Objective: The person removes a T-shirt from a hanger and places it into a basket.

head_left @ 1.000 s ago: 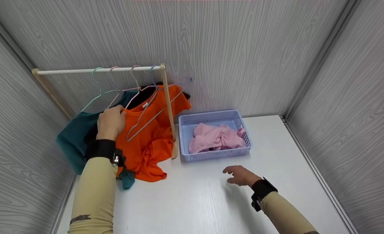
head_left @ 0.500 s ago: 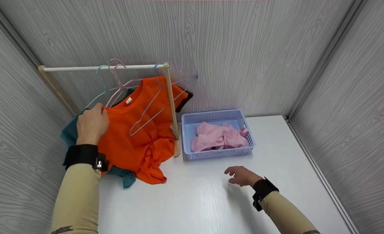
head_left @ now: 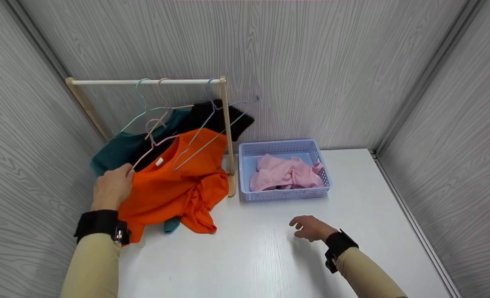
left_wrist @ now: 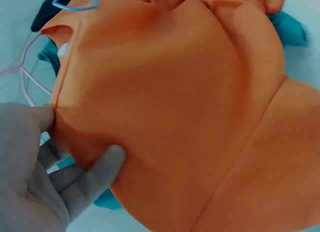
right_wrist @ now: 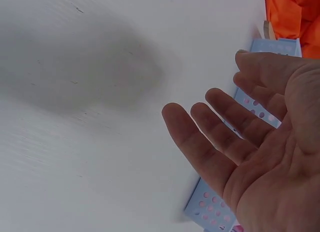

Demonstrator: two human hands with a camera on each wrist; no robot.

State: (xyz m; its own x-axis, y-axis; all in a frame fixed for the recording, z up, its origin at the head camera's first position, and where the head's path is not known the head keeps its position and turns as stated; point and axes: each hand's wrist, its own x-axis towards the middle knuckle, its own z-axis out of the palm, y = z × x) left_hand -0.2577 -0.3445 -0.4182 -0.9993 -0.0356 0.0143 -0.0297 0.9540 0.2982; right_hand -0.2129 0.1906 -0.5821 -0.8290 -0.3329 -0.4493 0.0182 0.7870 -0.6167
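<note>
Left hand [head_left: 111,189] grips an orange shirt [head_left: 172,182], left of the basket [head_left: 286,195]. Right hand [head_left: 312,228], fingers loosely parted, hovers before the basket.

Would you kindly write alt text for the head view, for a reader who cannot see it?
A person's left hand holds an orange cloth shirt on a pink wire hanger, its hook off the white rail of a wooden rack. At right, a pale blue plastic basket holds pink fabric; the right hand hovers over the white table.

The table [head_left: 228,260] is bearing a basket [head_left: 286,194]; left of it, a rack [head_left: 230,145] and, partly, an orange shirt [head_left: 162,198] are resting.
</note>
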